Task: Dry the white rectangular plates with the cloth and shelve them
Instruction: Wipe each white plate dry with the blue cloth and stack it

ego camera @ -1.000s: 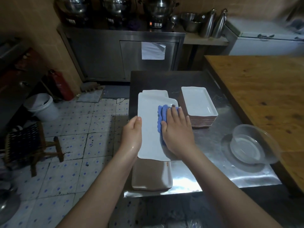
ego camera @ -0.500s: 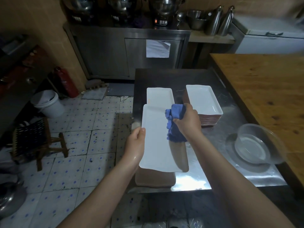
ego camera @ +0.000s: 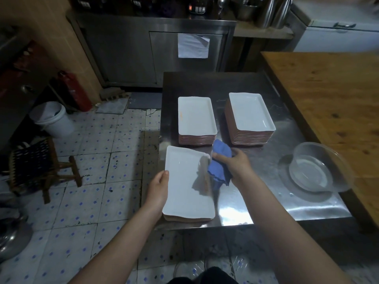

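Note:
A white rectangular plate (ego camera: pixel 184 183) lies near the front left corner of the steel table (ego camera: pixel 256 197), on top of a brown-bottomed plate or two. My left hand (ego camera: pixel 159 191) holds its left edge, fingers curled at the rim. My right hand (ego camera: pixel 233 163) grips a crumpled blue cloth (ego camera: pixel 220 162) just past the plate's right edge, lifted off its face. Behind stand two stacks of white plates, one at the left (ego camera: pixel 195 117) and one at the right (ego camera: pixel 251 115).
A clear plastic bowl (ego camera: pixel 315 171) sits on the steel table at the right, beside a wooden table (ego camera: pixel 332 95). On the tiled floor at the left are a woven stool (ego camera: pixel 41 167), a white bucket (ego camera: pixel 52 119) and a red extinguisher (ego camera: pixel 73 91). A steel cabinet (ego camera: pixel 155 52) stands behind.
My right hand lifted the cloth off the plate's face and moved it to the right edge. The plate came down and nearer, uncovering the left stack behind it.

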A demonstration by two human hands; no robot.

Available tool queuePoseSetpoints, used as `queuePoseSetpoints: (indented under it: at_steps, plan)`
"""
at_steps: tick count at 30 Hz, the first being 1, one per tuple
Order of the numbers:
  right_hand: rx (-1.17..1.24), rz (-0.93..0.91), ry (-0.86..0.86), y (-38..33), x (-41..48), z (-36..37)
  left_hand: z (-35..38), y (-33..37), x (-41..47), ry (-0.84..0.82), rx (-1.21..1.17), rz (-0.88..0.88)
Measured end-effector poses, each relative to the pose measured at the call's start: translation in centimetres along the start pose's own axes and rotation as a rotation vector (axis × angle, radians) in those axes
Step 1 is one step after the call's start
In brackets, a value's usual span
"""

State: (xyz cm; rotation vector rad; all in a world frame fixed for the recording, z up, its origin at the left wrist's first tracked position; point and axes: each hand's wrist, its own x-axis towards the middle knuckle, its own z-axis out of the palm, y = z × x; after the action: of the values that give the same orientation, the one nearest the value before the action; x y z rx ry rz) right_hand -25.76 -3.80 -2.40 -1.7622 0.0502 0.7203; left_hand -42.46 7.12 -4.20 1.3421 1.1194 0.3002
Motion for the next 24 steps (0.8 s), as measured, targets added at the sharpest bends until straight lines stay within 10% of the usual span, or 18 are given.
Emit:
queuePoseSetpoints:
  at_steps: [12,24]
  plan:
    - [0.409,0.155,-0.252,0.3,-2.2,0.8,0.5,-2.3,1.3,0.193,0.552,0.251]
    - [0.507,0.154,-0.323,-2.1,-1.6,1.6,0.8,-3.9,3.4,0.136,0.531,0.188]
